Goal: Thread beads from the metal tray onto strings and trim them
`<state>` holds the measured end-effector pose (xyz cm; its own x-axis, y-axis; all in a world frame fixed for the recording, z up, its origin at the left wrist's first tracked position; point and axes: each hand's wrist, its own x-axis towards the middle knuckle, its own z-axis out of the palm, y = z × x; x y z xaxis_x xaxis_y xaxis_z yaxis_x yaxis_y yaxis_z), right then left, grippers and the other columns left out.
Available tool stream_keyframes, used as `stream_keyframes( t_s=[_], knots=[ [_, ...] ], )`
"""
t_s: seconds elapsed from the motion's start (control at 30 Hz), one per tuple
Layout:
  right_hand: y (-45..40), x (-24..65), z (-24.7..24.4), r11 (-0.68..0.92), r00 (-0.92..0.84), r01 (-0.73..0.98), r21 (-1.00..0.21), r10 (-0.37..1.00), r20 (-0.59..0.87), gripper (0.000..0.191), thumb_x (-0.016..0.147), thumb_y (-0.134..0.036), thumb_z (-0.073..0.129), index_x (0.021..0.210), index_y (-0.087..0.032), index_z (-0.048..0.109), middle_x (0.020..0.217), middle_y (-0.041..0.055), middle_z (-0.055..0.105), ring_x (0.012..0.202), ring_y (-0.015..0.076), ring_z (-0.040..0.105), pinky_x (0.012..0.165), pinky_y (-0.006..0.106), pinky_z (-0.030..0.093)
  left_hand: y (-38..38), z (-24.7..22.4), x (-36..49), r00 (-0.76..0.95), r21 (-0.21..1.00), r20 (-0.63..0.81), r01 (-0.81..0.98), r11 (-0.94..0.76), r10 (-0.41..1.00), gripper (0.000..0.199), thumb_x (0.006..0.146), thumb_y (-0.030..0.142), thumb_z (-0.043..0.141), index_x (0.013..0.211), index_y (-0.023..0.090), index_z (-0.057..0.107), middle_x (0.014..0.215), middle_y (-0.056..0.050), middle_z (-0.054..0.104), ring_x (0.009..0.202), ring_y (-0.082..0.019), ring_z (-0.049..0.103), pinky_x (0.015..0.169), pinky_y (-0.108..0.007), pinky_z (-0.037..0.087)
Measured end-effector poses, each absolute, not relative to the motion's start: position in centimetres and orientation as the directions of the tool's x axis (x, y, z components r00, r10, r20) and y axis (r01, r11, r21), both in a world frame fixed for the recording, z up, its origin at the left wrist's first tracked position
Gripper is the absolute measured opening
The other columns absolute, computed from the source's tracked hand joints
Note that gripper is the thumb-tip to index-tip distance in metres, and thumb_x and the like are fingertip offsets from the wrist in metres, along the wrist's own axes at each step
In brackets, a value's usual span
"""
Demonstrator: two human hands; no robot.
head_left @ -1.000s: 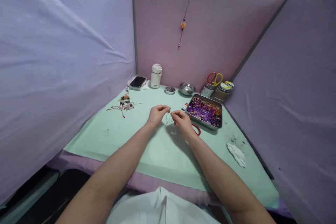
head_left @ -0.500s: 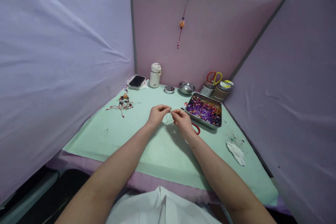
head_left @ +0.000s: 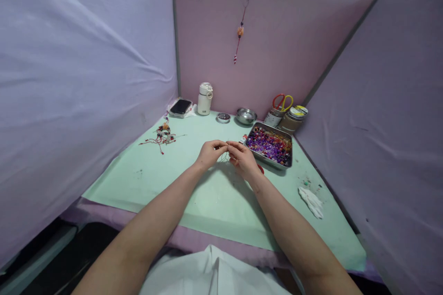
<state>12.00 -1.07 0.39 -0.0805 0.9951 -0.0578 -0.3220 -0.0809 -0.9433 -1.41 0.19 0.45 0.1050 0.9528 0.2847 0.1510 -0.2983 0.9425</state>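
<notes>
My left hand (head_left: 209, 153) and my right hand (head_left: 242, 159) meet at the fingertips above the middle of the green table. Both are pinched on a thin dark cord (head_left: 224, 157), whose loose loops hang just below the fingers. The part of the cord between the fingertips is hidden. Under my right wrist, a red scissors handle (head_left: 260, 169) shows in part. Just beyond my right hand stands a metal tray (head_left: 273, 164) full of purple, red and orange beads. A small red-and-white item (head_left: 243, 138) lies against the tray's left side.
Beaded red cords (head_left: 164, 136) lie at left. Along the back are a phone (head_left: 181, 107), a white bottle (head_left: 204, 101), a small round tin (head_left: 223, 118), a steel bowl (head_left: 246, 116), scissors in a can (head_left: 273, 119) and a jar (head_left: 292, 121). A white glove (head_left: 311, 202) lies at right.
My hands have come together, fingertips now touching. The right hand has shifted slightly right and covers more of the red scissors handle. The hanging cord loops show less.
</notes>
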Motion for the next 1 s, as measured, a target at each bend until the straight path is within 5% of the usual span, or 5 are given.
stream_keyframes(
  t_s=[0.33, 0.5, 0.63, 0.8, 1.0],
  knots=[
    [-0.3, 12.1, -1.2, 0.209, 0.117, -0.05, -0.977, 0.972, 0.202, 0.018, 0.068, -0.034, 0.07, 0.075, -0.018, 0.068, 0.064, -0.0023, 0.056, 0.057, 0.0094, 0.042, 0.055, 0.025, 0.033, 0.3, 0.0, -1.4, 0.168, 0.926, 0.266, 0.227, -0.3, 0.949, 0.02, 0.071, 0.032, 0.061, 0.073, 0.015, 0.072, 0.075, -0.004, 0.07, 0.074, -0.017, 0.06, 0.072, -0.028, 0.046],
    [0.0, 12.6, -0.4, 0.118, 0.063, -0.31, -0.943, 0.993, 0.104, 0.021, 0.067, -0.035, 0.072, 0.075, -0.019, 0.062, 0.061, -0.0045, 0.051, 0.053, 0.0075, 0.041, 0.05, 0.022, 0.032, 0.2, 0.2, -1.3, 0.195, 0.952, 0.211, 0.18, -0.246, 0.958, 0.02, 0.068, 0.032, 0.063, 0.073, 0.016, 0.073, 0.077, -0.006, 0.071, 0.078, -0.018, 0.061, 0.075, -0.03, 0.046],
    [0.1, 13.6, 0.8, 0.043, -0.004, -0.527, -0.849, 0.999, 0.053, 0.027, 0.064, -0.033, 0.076, 0.078, -0.022, 0.058, 0.074, -0.002, 0.062, 0.063, 0.0095, 0.055, 0.054, 0.021, 0.041, -0.1, 0.3, -1.5, 0.263, 0.983, 0.116, 0.108, -0.149, 0.958, 0.022, 0.067, 0.035, 0.066, 0.074, 0.016, 0.073, 0.078, -0.006, 0.072, 0.075, -0.017, 0.061, 0.071, -0.029, 0.045],
    [0.5, 14.8, 1.3, 0.072, 0.032, -0.582, -0.81, 0.997, 0.065, 0.025, 0.068, -0.033, 0.074, 0.082, -0.024, 0.055, 0.1, 0.0014, 0.069, 0.094, 0.016, 0.065, 0.068, 0.025, 0.051, -0.2, 0.6, -1.7, 0.332, 0.994, -0.016, 0.108, -0.021, 0.943, 0.026, 0.065, 0.04, 0.068, 0.077, 0.018, 0.075, 0.077, -0.005, 0.072, 0.063, -0.013, 0.055, 0.051, -0.023, 0.034],
    [0.8, 15.2, 1.3, 0.129, 0.055, -0.612, -0.78, 0.991, 0.121, 0.022, 0.071, -0.031, 0.073, 0.082, -0.024, 0.055, 0.102, 0.0007, 0.07, 0.102, 0.0161, 0.065, 0.078, 0.027, 0.053, -0.6, 1.5, -1.6, 0.357, 0.994, -0.095, 0.081, 0.07, 0.929, 0.025, 0.062, 0.04, 0.071, 0.072, 0.018, 0.074, 0.07, -0.003, 0.069, 0.051, -0.008, 0.042, 0.046, -0.023, 0.026]
  ],
)
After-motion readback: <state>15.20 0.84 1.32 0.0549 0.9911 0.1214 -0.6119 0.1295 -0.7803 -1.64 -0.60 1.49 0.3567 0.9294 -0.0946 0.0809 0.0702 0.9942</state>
